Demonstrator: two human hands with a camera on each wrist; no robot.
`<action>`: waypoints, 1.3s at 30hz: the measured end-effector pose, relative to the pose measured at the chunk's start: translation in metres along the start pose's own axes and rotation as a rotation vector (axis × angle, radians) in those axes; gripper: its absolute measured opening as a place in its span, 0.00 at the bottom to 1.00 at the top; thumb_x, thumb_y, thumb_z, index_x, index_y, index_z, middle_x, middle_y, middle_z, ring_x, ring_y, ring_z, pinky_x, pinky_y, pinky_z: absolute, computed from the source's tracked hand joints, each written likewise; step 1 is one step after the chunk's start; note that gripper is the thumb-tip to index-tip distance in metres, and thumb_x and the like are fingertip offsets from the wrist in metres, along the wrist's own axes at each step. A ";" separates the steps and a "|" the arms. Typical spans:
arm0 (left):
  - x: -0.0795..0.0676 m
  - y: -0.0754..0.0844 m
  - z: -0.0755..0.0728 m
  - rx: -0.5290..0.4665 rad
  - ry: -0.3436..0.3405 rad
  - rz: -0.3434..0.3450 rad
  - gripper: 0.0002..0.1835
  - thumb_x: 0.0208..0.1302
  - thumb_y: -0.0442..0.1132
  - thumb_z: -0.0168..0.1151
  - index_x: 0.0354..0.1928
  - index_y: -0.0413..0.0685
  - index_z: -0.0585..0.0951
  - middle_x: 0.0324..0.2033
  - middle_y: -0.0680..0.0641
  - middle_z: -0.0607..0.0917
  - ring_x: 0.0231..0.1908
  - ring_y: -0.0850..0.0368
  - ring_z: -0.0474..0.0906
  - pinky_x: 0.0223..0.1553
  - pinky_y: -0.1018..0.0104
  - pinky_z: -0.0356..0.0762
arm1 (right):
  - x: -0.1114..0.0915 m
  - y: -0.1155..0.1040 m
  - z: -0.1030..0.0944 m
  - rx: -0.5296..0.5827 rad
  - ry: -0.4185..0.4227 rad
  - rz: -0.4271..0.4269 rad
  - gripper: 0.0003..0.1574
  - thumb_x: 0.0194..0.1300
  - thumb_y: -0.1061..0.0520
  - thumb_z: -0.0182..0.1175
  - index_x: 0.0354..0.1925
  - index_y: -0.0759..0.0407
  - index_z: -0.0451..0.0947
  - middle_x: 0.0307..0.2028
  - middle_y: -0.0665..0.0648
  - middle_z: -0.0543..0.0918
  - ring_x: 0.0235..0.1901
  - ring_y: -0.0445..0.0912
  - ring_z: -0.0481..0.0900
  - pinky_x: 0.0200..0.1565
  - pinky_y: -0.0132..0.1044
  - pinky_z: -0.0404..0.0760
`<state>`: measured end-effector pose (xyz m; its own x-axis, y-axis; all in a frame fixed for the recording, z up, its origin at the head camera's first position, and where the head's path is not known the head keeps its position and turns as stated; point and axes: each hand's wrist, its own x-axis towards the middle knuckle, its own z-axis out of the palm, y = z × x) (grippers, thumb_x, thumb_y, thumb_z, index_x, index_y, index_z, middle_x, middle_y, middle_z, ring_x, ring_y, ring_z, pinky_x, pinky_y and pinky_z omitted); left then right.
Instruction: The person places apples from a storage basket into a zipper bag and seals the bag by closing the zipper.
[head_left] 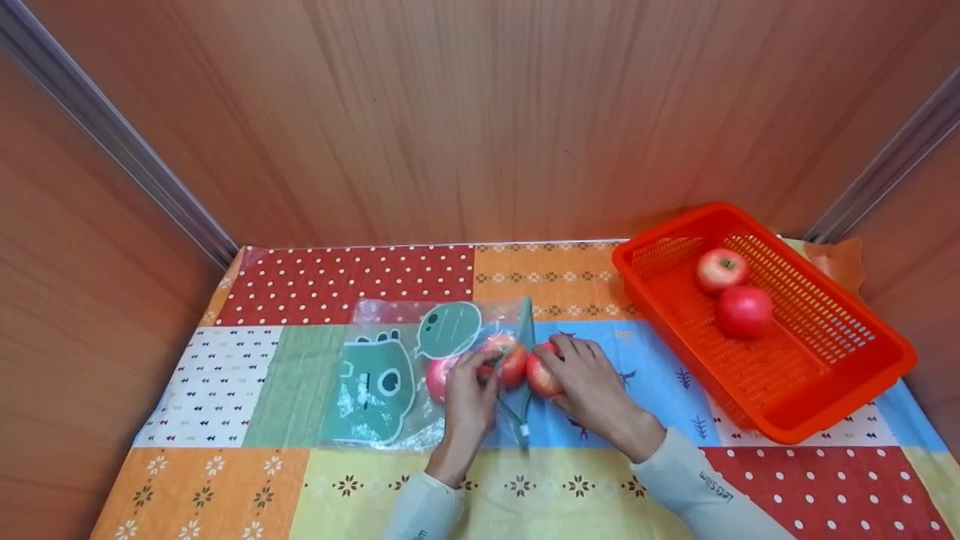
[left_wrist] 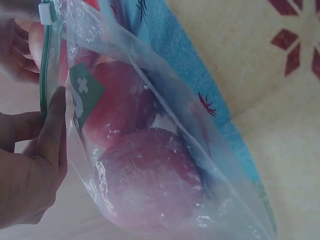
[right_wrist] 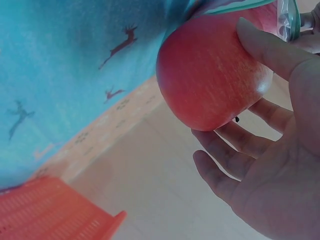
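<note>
A clear plastic slider bag (head_left: 390,315) with green cartoon prints lies on the tablecloth, its green zip strip (head_left: 527,322) towards the right. Two red apples (left_wrist: 150,180) show through the film. At the bag's mouth my left hand (head_left: 470,394) pinches the edge, thumb and fingers beside the strip in the left wrist view. My right hand (head_left: 592,382) grips another red apple (right_wrist: 210,72) between thumb and fingertips, right at the opening. The white slider (left_wrist: 45,14) sits at the near end of the strip.
An orange-red plastic basket (head_left: 817,401) stands at an angle on the right, with two apples (head_left: 745,311) inside. The patchwork cloth (head_left: 360,274) covers the table. Wood-grain panels (head_left: 480,120) rise behind and at both sides.
</note>
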<state>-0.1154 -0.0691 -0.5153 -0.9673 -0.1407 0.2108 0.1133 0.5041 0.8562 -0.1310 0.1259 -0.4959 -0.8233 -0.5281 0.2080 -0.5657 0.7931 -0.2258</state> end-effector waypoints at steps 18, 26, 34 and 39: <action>0.000 0.002 0.001 -0.053 0.009 0.008 0.14 0.63 0.20 0.69 0.48 0.37 0.88 0.42 0.43 0.88 0.35 0.53 0.86 0.39 0.65 0.87 | 0.009 -0.011 0.009 -0.004 0.004 -0.018 0.46 0.53 0.53 0.84 0.67 0.57 0.76 0.61 0.66 0.79 0.61 0.64 0.77 0.67 0.62 0.75; 0.000 0.002 0.001 -0.050 0.013 0.025 0.14 0.62 0.20 0.70 0.48 0.37 0.88 0.41 0.43 0.88 0.34 0.54 0.85 0.39 0.64 0.87 | 0.012 -0.014 0.015 -0.013 0.037 -0.038 0.46 0.51 0.53 0.85 0.65 0.58 0.76 0.61 0.66 0.80 0.60 0.63 0.77 0.66 0.61 0.76; 0.000 0.005 0.000 -0.049 0.023 0.010 0.14 0.63 0.20 0.69 0.49 0.38 0.89 0.41 0.45 0.88 0.34 0.57 0.82 0.36 0.69 0.84 | 0.015 -0.021 0.020 -0.022 0.049 -0.044 0.47 0.49 0.51 0.86 0.65 0.59 0.76 0.60 0.63 0.80 0.59 0.60 0.78 0.64 0.59 0.77; 0.000 0.005 0.000 -0.046 0.037 0.021 0.14 0.63 0.20 0.69 0.49 0.37 0.89 0.42 0.44 0.88 0.34 0.56 0.82 0.38 0.67 0.85 | 0.017 -0.023 0.023 -0.044 0.050 -0.054 0.46 0.52 0.50 0.85 0.64 0.59 0.77 0.60 0.63 0.80 0.59 0.60 0.78 0.64 0.57 0.77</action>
<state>-0.1153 -0.0665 -0.5112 -0.9557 -0.1619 0.2457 0.1448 0.4680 0.8718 -0.1332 0.0914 -0.5094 -0.7878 -0.5553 0.2664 -0.6056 0.7771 -0.1711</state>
